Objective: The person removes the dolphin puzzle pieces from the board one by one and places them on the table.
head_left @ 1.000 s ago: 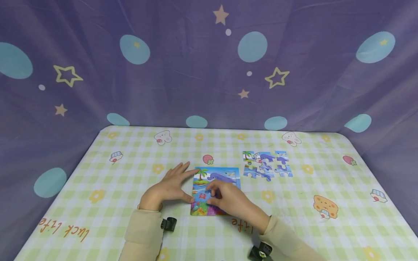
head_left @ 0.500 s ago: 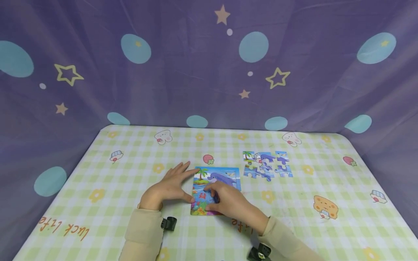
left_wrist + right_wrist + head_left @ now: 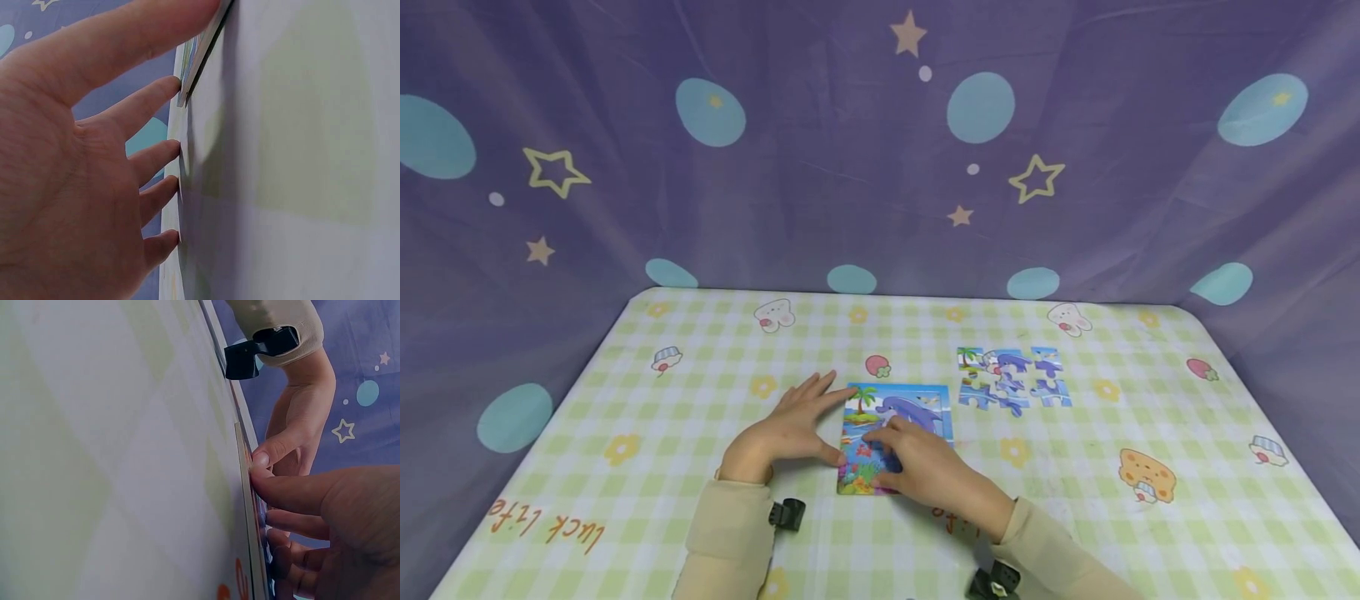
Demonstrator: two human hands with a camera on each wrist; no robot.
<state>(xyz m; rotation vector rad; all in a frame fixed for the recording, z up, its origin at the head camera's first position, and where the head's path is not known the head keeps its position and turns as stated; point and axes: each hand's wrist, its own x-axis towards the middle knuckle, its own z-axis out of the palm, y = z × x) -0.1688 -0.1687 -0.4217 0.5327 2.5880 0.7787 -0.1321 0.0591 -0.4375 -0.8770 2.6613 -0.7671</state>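
A square dolphin jigsaw board lies flat on the table, its picture showing a palm tree, a dolphin and coral. My left hand is spread at its left side, thumb and index fingertips at the edge. In the left wrist view, the fingers are straight and the board's thin edge sits by the thumb. My right hand reaches over the lower half, thumb and curved fingers around a puzzle piece with a red crab. The hand hides the board's lower right. The right wrist view shows the thumb at the board's edge.
Several loose puzzle pieces lie grouped behind and to the right of the board. A checked tablecloth covers the table, and a purple curtain hangs behind it. Each wrist carries a small black mount.
My right hand has shifted slightly left and down on the board, and its fingers have spread a little. More green coral shows at the lower left. The left hand stays put.
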